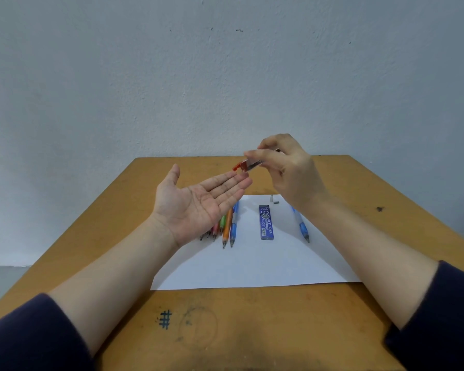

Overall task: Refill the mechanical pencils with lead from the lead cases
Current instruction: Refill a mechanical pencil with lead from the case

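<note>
Red cap downward, tipping a clear lead case (248, 165) with the right hand (292, 175), fingers (265, 156) clamped along the case's body, above the far edge of a white sheet of paper (252, 266). Holding the left hand (196, 202) flat and palm-up just under that cap, fingers (231, 183) straight, together and gripping nothing, apparently placed there to catch leads and spare them a roll across the wooden counter (225, 330). Nothing visible on the palm so far; a lead that fine hard to make out anyway.

Lying on the sheet below, apart from both hands: a second, blue lead case (266, 222), flat and label-up, likely kept in reserve. Set alone to its right, a blue mechanical pencil (302, 227), tip toward the camera, far end hidden behind the right wrist. Just beyond, two small grey pieces (274, 200), probably its cap and eraser, taken off to leave the barrel open for filling. Parked at the left, partly under the left hand, a row of pencils (228, 231) side by side in orange, blue, green and pink, seemingly awaiting their turn.

Judged early in the job: leads yet to be shaken out, then fed into the open barrel.
</note>
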